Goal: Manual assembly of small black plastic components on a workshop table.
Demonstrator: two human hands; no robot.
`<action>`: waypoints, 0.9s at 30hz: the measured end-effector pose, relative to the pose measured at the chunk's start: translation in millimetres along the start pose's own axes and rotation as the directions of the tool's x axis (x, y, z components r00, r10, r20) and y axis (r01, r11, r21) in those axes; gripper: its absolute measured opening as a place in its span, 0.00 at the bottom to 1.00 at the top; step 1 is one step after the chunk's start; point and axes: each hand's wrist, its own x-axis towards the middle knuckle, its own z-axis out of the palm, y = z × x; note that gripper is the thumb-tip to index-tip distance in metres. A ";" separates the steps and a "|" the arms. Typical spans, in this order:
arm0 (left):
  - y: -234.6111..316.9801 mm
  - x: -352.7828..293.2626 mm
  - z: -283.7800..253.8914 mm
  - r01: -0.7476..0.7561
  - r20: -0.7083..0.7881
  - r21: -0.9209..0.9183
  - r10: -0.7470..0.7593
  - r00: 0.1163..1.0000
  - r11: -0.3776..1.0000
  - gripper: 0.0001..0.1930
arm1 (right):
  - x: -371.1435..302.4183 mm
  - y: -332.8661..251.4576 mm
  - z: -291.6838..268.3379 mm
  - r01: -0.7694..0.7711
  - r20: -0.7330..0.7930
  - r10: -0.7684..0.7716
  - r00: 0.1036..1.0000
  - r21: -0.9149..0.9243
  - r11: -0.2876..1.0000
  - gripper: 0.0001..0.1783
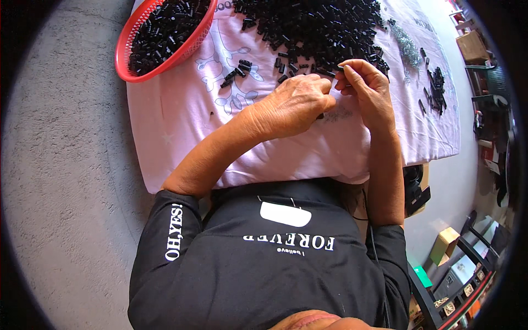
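Note:
Both my hands are close together over the pink cloth, in front of a large heap of small black cylindrical plastic parts (324,27). My left hand (300,104) is closed with its fingers curled inward. A bit of black (320,116) shows under its edge, but what the fingers hold is hidden. Beside it, my right hand (371,93) pinches a small black plastic part (340,69) between thumb and forefinger. Below the hands lies a thin scatter of tiny grey metal pieces (338,115), partly covered by the left hand.
A red plastic basket (122,52) full of black parts stands at the far left. Several loose parts (236,72) lie near it. To the right are a pile of fine silvery wire-like pieces (407,48) and thin black pieces (437,91). The pink patterned cloth (258,159) covers the work surface.

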 end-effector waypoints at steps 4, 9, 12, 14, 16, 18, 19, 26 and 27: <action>3.3 2.3 -1.0 0.005 0.060 0.060 -0.008 0.998 0.998 0.04 | 0.2 0.7 -0.5 -0.004 -0.005 0.004 1.000 -0.004 1.000 0.09; 0.4 5.4 0.8 0.048 -0.079 -0.122 -0.058 0.995 0.991 0.07 | 0.8 3.6 -1.9 -0.001 0.001 0.001 1.000 0.016 1.000 0.09; -1.3 6.7 -3.5 0.039 -0.201 -0.171 -0.073 0.977 0.985 0.12 | 0.6 1.5 -0.4 -0.007 -0.005 0.007 1.000 -0.004 1.000 0.09; -2.6 6.4 -6.6 0.055 -0.226 -0.152 -0.089 0.970 0.987 0.18 | -0.3 0.4 0.3 -0.010 -0.012 0.010 1.000 -0.020 1.000 0.09; -4.7 5.9 -7.5 0.064 -0.221 -0.159 -0.099 0.970 0.985 0.18 | -0.6 -0.5 1.2 -0.002 -0.002 0.002 1.000 -0.008 1.000 0.09; -4.7 5.8 -7.5 0.074 -0.215 -0.166 -0.109 0.970 0.983 0.18 | -0.4 0.3 1.3 -0.001 -0.005 0.001 1.000 0.000 1.000 0.09; -3.9 5.5 -7.3 0.084 -0.187 -0.213 -0.125 0.974 0.973 0.18 | -0.2 0.7 1.2 0.000 -0.007 0.000 1.000 0.008 1.000 0.09; -3.8 10.9 -17.5 0.067 -0.323 -0.340 -0.183 0.929 0.938 0.21 | -0.6 -0.6 0.0 0.004 0.024 -0.004 1.000 -0.007 1.000 0.09; -4.4 11.1 -17.7 0.108 -0.335 -0.335 -0.226 0.915 0.936 0.21 | -1.6 -1.8 1.0 -0.009 0.026 0.009 1.000 -0.006 1.000 0.09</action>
